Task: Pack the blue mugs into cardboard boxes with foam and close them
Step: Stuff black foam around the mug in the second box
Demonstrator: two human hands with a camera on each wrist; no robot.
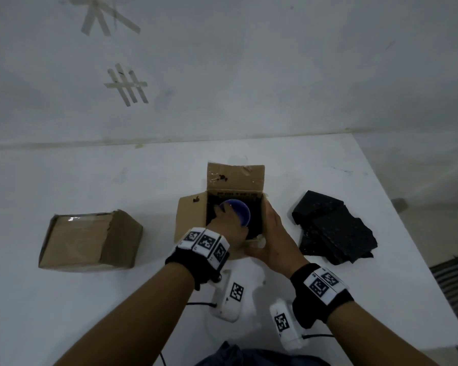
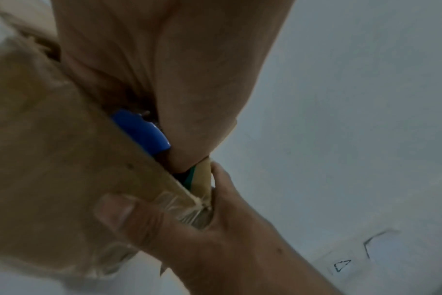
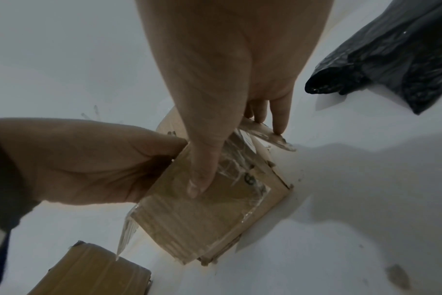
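Centre frame: the left hand (image 1: pixel 229 220) reaches into the open cardboard box (image 1: pixel 191 220), fingers curled on the blue mug (image 1: pixel 239 211). The right hand (image 1: pixel 273 233) clasps the box's right wall. Risk: the mug jams against the black foam lining (image 1: pixel 255 228), tipping the box.

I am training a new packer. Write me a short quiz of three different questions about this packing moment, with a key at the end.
1. True or false: the round blue ceramic mug is inside the open brown cardboard box.
2. Which hand steadies that box from outside? A. left hand B. right hand
3. Fill in: the pile of black foam pieces lies on the white table to the ___ of the open box.

Key: 1 true. 2 B: the right hand holds the box's side while the left hand reaches inside to the mug. 3 right.
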